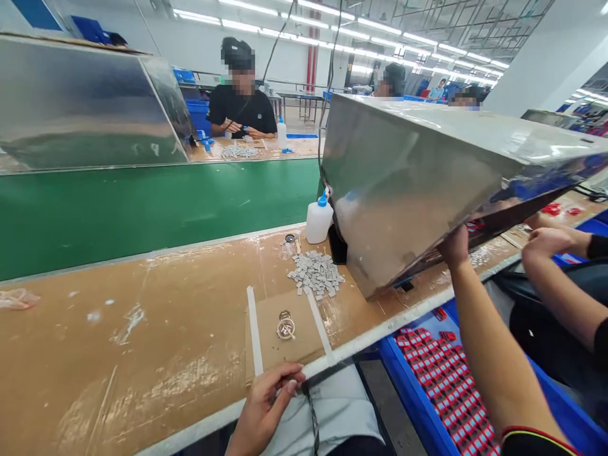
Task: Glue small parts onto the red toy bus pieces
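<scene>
My left hand [268, 405] is at the table's front edge, its fingers curled in toward the thumb. A dark twisted cord [312, 415] hangs just beside its fingertips; whether the fingers hold it or something small is unclear. My right hand [456, 246] reaches under the tilted metal hood [408, 190] on the right, its fingers hidden behind the hood's lower edge. On a taped cardboard sheet [304, 335] in front of me sits a small round dish [285, 329] with tiny parts. Behind it lies a pile of small grey pieces [316, 273], near a white bottle with a blue cap [319, 220].
A blue crate [413, 386] of red pieces [451, 386] stands below the table edge at right. Another person's arm [560, 272] is at far right. Across the green belt [156, 209] a person in black [243, 114] sits by another metal hood [80, 101].
</scene>
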The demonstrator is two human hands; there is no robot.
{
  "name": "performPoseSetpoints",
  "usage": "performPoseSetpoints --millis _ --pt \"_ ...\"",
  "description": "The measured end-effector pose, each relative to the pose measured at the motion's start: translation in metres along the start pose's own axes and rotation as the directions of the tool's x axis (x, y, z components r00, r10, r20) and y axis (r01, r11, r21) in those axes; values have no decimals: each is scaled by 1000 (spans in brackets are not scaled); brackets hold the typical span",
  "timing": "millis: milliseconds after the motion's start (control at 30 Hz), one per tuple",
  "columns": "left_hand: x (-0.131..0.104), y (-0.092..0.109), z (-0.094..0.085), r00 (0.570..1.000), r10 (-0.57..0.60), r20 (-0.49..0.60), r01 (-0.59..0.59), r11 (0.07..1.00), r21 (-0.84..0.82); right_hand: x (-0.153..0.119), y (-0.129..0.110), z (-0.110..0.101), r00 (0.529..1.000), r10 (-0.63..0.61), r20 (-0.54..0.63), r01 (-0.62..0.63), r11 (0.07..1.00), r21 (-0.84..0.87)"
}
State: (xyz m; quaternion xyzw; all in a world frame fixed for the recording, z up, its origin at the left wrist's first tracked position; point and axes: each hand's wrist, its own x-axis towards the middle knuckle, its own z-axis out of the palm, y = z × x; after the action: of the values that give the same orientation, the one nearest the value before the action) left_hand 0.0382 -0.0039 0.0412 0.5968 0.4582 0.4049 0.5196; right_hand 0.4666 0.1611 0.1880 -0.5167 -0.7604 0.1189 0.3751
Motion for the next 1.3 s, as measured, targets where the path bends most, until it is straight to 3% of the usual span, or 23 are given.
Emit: performPoseSetpoints --millis 33,100,167,200,233,300,367,433,533,667,833,933,1000,1133,1200,1300 --pt "-1 2 -2 999 34 22 -34 999 17 -20 -5 0 990 51 -132 -57 997 -43" --pt "-3 8 -2 993 103 65 -107 993 54 -67 -24 12 913 163 -373 -198 979 -58" --pt "-7 14 1 981 158 113 -168 982 84 -115 -55 43 860 333 -388 -316 943 109" --pt "-8 17 4 975 176 132 -189 978 92 -136 -73 64 840 447 -306 -381 889 253" --pt "-9 19 7 971 191 145 -206 974 92 -154 -92 86 855 504 -123 -422 812 403" --pt "-9 22 15 966 210 148 -224 971 83 -175 -129 131 837 490 243 -527 604 597" --pt "-7 23 19 957 237 165 -250 966 65 -182 -157 168 789 420 449 -608 425 670" --pt "-5 22 18 929 299 217 -318 946 57 -179 -174 192 750 401 526 -655 333 679" --pt "-5 20 11 889 368 271 -393 918 42 -171 -181 209 696 426 578 -708 270 653" --pt "-8 19 4 904 374 205 -389 920 37 -165 -183 217 648 424 633 -750 211 627" --pt "-7 17 6 957 258 129 -266 963 47 -156 -191 220 658 438 612 -745 260 614" --pt "-3 13 5 973 215 83 -219 975 46 -150 -187 219 686 428 588 -726 360 585" --pt "0 10 2 977 206 49 -208 978 25 -144 -178 219 736 406 542 -675 506 537" --pt "5 8 -9 990 137 -25 -137 990 15 -125 -155 222 892 319 320 -433 805 405" --pt "8 8 -13 991 127 -51 -125 991 45 -116 -147 226 946 198 255 -285 883 372" --pt "13 8 -17 985 157 -70 -149 983 107 -105 -144 232 976 32 214 -106 932 345"
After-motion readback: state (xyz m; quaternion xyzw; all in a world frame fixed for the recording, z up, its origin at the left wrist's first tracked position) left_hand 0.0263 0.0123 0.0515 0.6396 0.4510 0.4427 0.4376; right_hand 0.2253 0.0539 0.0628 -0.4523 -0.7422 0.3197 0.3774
